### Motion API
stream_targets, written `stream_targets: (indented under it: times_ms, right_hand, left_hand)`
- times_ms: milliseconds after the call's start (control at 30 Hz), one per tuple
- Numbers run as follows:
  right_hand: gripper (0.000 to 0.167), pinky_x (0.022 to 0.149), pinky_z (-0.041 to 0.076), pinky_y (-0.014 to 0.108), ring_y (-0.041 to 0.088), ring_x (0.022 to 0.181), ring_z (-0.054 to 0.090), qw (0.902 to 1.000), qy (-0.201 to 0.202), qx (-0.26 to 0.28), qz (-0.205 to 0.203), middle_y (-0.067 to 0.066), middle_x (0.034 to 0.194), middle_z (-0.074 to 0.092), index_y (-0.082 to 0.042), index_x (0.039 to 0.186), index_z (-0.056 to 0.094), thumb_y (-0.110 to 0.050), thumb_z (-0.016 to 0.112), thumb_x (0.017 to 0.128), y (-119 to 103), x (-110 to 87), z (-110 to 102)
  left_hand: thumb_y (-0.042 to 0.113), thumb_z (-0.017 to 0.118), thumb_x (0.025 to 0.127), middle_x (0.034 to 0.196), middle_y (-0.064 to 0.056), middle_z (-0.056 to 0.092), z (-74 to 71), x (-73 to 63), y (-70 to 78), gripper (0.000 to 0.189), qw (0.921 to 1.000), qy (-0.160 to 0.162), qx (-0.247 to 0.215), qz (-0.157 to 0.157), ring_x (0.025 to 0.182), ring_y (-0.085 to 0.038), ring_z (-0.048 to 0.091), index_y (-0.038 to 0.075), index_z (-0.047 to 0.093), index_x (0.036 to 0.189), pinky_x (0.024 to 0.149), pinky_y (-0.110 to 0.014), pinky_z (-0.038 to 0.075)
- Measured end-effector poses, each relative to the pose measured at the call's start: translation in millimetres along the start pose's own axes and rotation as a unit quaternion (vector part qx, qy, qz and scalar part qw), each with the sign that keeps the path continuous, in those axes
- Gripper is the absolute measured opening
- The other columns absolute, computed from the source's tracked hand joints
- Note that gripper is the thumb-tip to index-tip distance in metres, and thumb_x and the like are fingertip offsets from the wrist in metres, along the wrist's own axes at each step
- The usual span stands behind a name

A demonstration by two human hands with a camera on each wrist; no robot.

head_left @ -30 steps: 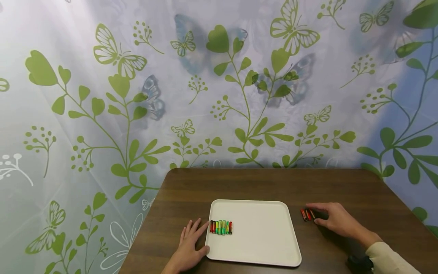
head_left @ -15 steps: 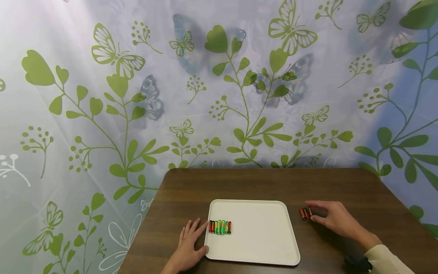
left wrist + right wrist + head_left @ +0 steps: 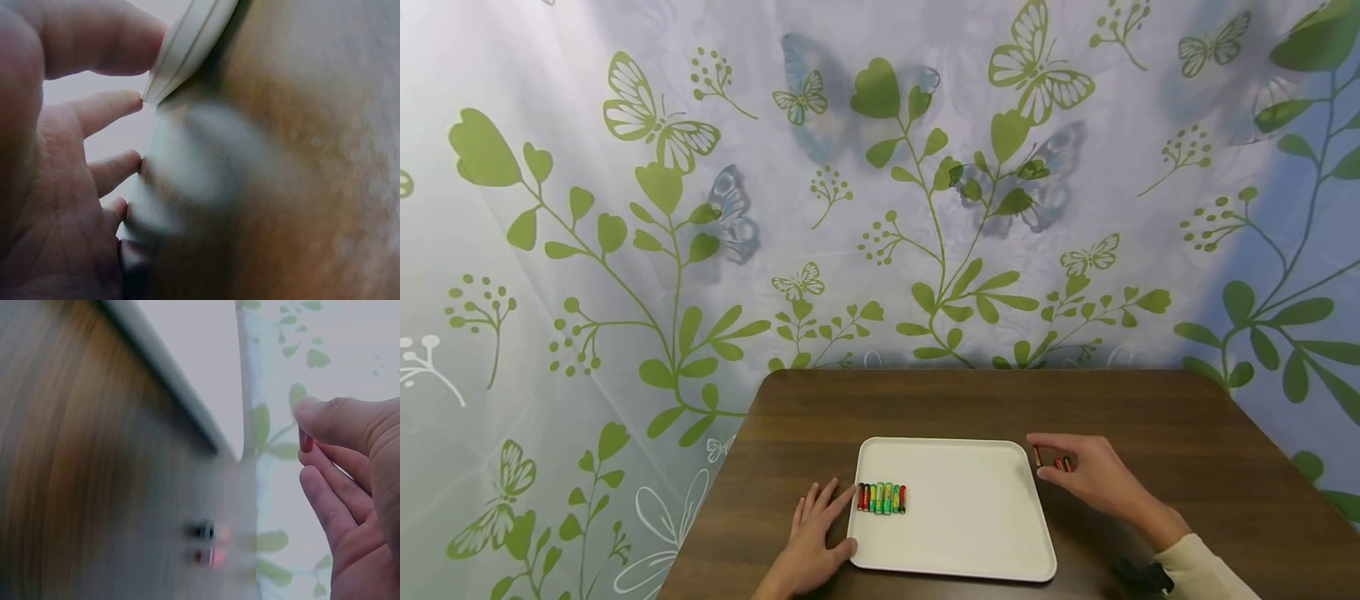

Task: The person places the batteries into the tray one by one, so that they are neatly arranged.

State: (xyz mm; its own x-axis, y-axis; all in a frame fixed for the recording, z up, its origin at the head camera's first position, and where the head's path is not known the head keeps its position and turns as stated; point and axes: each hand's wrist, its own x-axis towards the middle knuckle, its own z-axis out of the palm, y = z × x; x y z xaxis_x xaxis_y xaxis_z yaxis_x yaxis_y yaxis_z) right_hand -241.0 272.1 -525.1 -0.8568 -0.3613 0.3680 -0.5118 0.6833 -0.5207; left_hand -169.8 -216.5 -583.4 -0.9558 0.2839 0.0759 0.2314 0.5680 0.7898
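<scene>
Between thumb and fingertips my right hand (image 3: pixel 1093 471) pinches a small red-and-black battery (image 3: pixel 305 440), held at the right rim of the white tray (image 3: pixel 962 533). Two more such batteries (image 3: pixel 1063 464) lie on the table, overlapped by the hand in the head view and blurred in the right wrist view. A row of several batteries (image 3: pixel 882 498), red-black and green, lies side by side along the tray's left part. My left hand (image 3: pixel 812 537) rests at the tray's left edge with its fingers spread, thumb and index fingertips right at the rim (image 3: pixel 187 50).
The dark wooden table (image 3: pixel 970 404) reaches back to a patterned curtain (image 3: pixel 850 250) with green leaves and butterflies. A dark strap-like object (image 3: pixel 1142 575) sits at my right wrist, by the sleeve (image 3: pixel 1198 567).
My right hand has picked up one battery from the group of three on the table and moved left with it to the tray's edge. The left hand stays in place.
</scene>
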Motion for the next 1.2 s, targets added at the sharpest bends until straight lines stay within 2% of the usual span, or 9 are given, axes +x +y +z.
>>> stream_targets:
  times_ms: [33, 133, 200, 233, 300, 533, 800, 967, 1200]
  right_hand:
    - [0.049, 0.064, 0.056, 0.029, 0.018, 0.093, 0.079, 1.0, -0.003, 0.006, 0.002, 0.004, 0.126, 0.082, -0.016, 0.135, 0.079, -0.013, 0.092, 0.087, -3.7, 2.1, 3.7]
    - [0.05, 0.068, 0.061, 0.033, 0.022, 0.098, 0.081, 0.9998, -0.011, 0.018, 0.002, 0.003, 0.128, 0.082, -0.016, 0.136, 0.078, -0.011, 0.091, 0.088, -15.6, 8.4, 14.7]
    - [0.05, 0.08, 0.066, 0.043, 0.027, 0.103, 0.081, 0.9996, -0.015, 0.021, -0.005, 0.002, 0.13, 0.081, -0.015, 0.137, 0.078, -0.012, 0.09, 0.088, -23.0, 12.2, 21.4]
    - [0.05, 0.087, 0.066, 0.047, 0.03, 0.112, 0.081, 0.9996, -0.016, 0.019, -0.011, 0.002, 0.131, 0.081, -0.015, 0.137, 0.078, -0.013, 0.09, 0.089, -26.4, 13.9, 24.6]
    - [0.05, 0.092, 0.066, 0.052, 0.032, 0.112, 0.081, 0.9993, -0.017, 0.025, -0.02, 0.002, 0.131, 0.081, -0.015, 0.137, 0.078, -0.014, 0.091, 0.089, -32.9, 17.2, 31.0]
    - [0.05, 0.094, 0.066, 0.042, 0.031, 0.113, 0.081, 0.9974, -0.017, 0.057, -0.04, 0.002, 0.132, 0.08, -0.015, 0.137, 0.078, -0.013, 0.091, 0.089, -49.6, 27.3, 54.6]
    - [0.047, 0.096, 0.066, 0.044, 0.034, 0.111, 0.081, 0.9945, -0.026, 0.092, -0.042, 0.002, 0.132, 0.08, -0.012, 0.134, 0.079, -0.012, 0.09, 0.089, -66.2, 33.6, 81.3]
    - [0.044, 0.096, 0.066, 0.04, 0.032, 0.109, 0.082, 0.9938, -0.021, 0.099, -0.044, 0.001, 0.128, 0.082, -0.008, 0.131, 0.08, -0.011, 0.089, 0.088, -81.2, 36.9, 97.6]
    - [0.044, 0.099, 0.065, 0.04, 0.028, 0.112, 0.081, 0.9911, -0.027, 0.122, -0.046, 0.002, 0.128, 0.082, -0.005, 0.13, 0.079, -0.008, 0.089, 0.087, -100.1, 40.4, 119.7]
  left_hand:
    - [0.02, 0.078, 0.088, 0.173, -0.036, 0.03, 0.3, -0.1, -0.3, 0.078, 1.0, 0.002, 0.0, -0.001, 0.16, -0.067, 0.005, 0.018, 0.054, 0.162, 0.125, -0.077, -0.008]
    - [0.02, 0.078, 0.088, 0.171, -0.038, 0.031, 0.5, -0.9, -0.6, 0.078, 1.0, 0.004, -0.002, 0.008, 0.159, -0.069, 0.006, 0.016, 0.055, 0.162, 0.124, -0.08, -0.008]
    - [0.021, 0.078, 0.088, 0.172, -0.036, 0.031, 0.5, -0.9, -0.8, 0.078, 1.0, 0.005, 0.0, 0.003, 0.159, -0.068, 0.006, 0.017, 0.055, 0.162, 0.124, -0.08, -0.007]
    - [0.021, 0.078, 0.087, 0.173, -0.035, 0.031, -0.1, -1.1, 0.7, 0.078, 1.0, 0.003, 0.002, -0.002, 0.161, -0.067, 0.006, 0.018, 0.055, 0.162, 0.125, -0.079, -0.007]
    - [0.02, 0.078, 0.087, 0.172, -0.037, 0.031, -0.7, -1.0, 1.7, 0.078, 1.0, -0.001, 0.005, 0.0, 0.159, -0.068, 0.006, 0.016, 0.054, 0.162, 0.124, -0.08, -0.007]
    - [0.019, 0.077, 0.09, 0.174, -0.034, 0.03, -4.4, 0.9, 8.5, 0.078, 0.9995, -0.018, 0.024, -0.014, 0.162, -0.065, 0.005, 0.013, 0.051, 0.164, 0.125, -0.08, -0.006]
    - [0.019, 0.078, 0.091, 0.176, -0.031, 0.028, -6.7, 0.1, 12.5, 0.08, 0.9985, -0.033, 0.032, -0.031, 0.164, -0.063, 0.004, 0.014, 0.05, 0.165, 0.126, -0.08, -0.005]
    - [0.019, 0.078, 0.091, 0.176, -0.031, 0.028, -7.0, -0.1, 12.1, 0.079, 0.9986, -0.031, 0.032, -0.028, 0.164, -0.063, 0.004, 0.014, 0.049, 0.165, 0.126, -0.08, -0.005]
    - [0.018, 0.077, 0.09, 0.175, -0.032, 0.03, -6.2, -0.4, 10.2, 0.078, 0.9993, -0.018, 0.029, -0.018, 0.163, -0.064, 0.006, 0.012, 0.051, 0.164, 0.126, -0.079, -0.004]
